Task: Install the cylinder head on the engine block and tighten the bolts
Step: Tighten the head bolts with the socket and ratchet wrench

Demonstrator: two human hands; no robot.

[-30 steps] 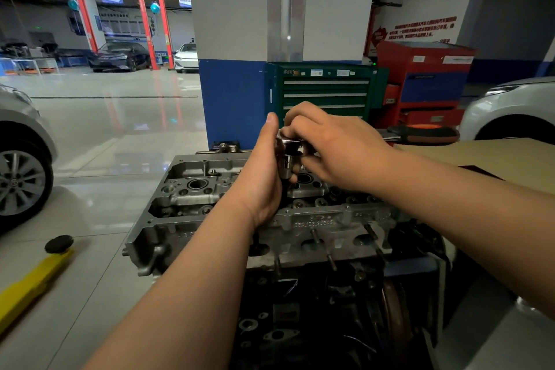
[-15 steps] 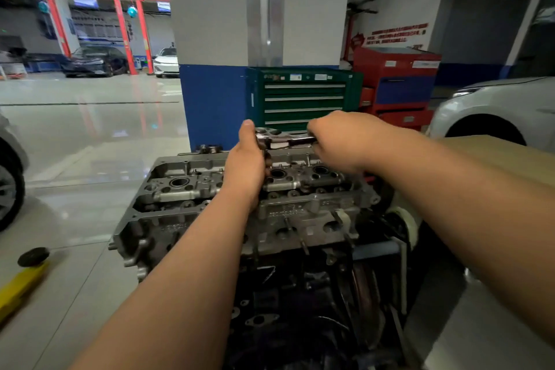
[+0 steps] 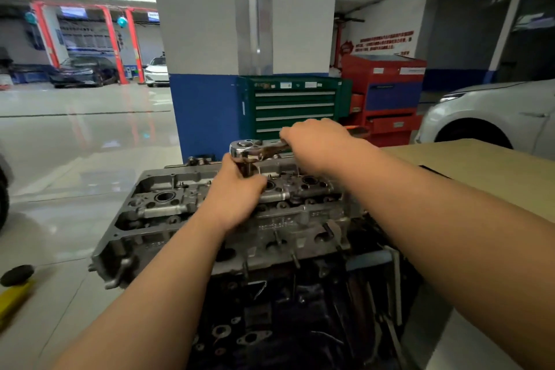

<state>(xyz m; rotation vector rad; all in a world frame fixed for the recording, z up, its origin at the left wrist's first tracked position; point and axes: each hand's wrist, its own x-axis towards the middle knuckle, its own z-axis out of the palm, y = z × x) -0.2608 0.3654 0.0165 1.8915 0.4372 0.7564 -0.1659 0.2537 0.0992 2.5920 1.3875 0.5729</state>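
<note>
Left hand [image 3: 237,192] now lower, under the chrome ratchet [image 3: 244,149] head, fingers wrapped round the socket stem [image 3: 249,167]. Right hand [image 3: 318,141] clenches the handle. Stem stands on the grey cast cylinder head [image 3: 168,210], seated on the dark engine block [image 3: 270,324]. Green tool cabinet [image 3: 294,105] and red cabinet [image 3: 387,93] behind, white car [image 3: 495,111] to the right. Glossy floor [image 3: 75,144].

Single head-worn wide-angle view, looking forward and down from close above the cylinder head [image 3: 210,213], facing the pillar [image 3: 210,39].
</note>
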